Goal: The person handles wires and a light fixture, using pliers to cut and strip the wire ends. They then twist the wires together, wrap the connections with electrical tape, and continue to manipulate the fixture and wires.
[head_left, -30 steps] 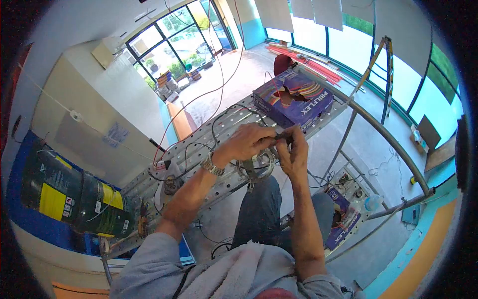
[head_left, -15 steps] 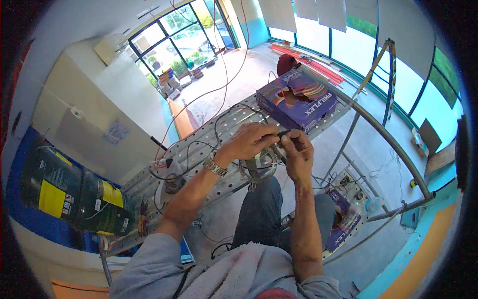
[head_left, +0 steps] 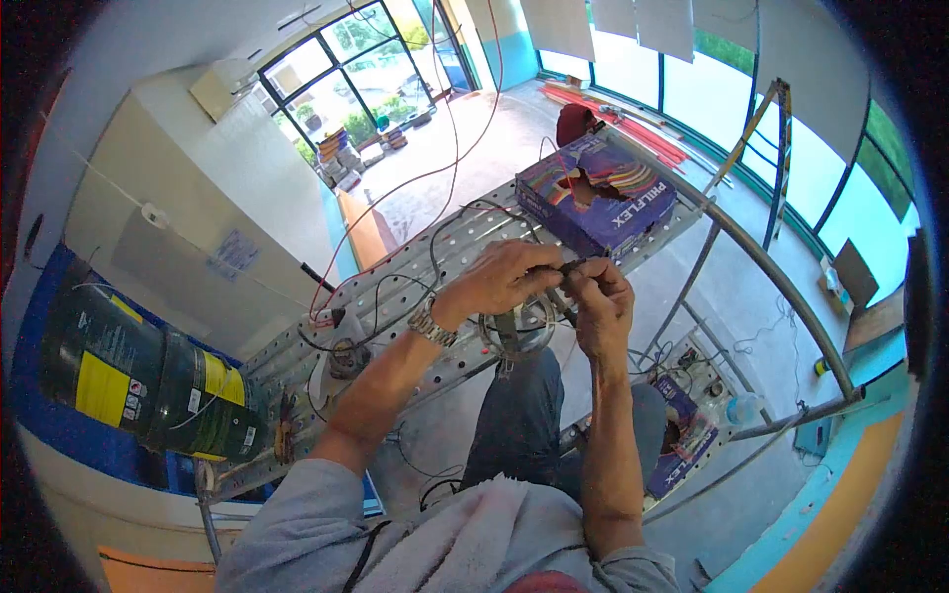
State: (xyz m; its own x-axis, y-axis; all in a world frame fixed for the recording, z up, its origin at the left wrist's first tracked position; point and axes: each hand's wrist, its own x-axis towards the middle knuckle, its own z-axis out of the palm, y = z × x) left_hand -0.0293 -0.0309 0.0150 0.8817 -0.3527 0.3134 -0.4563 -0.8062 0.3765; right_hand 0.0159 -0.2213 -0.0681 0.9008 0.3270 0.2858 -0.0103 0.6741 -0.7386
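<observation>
My left hand (head_left: pixel 502 281), with a metal watch at its wrist, has its fingers pinched on a small dark piece (head_left: pixel 568 268), possibly a wire end or tape. From the other side my right hand (head_left: pixel 601 308) pinches the same piece, so the fingertips of both hands nearly meet. Just below the left hand hangs a round, ring-shaped fixture (head_left: pixel 524 341) with a clear or shiny rim; the fingers partly hide it. A black cable (head_left: pixel 435 252) loops over the perforated metal platform (head_left: pixel 465 232) behind the hands.
A purple PHILFLEX box (head_left: pixel 598 198) with a torn opening lies at the platform's far end. Black and yellow buckets (head_left: pixel 148 371) are at the left. A scaffold rail (head_left: pixel 771 272) curves along the right. Red wires (head_left: pixel 458 119) hang ahead. Another purple box (head_left: pixel 682 435) is lower right.
The view has shifted slightly. Both hands stay pinched together on the small dark piece, with the right fingers a little changed in position.
</observation>
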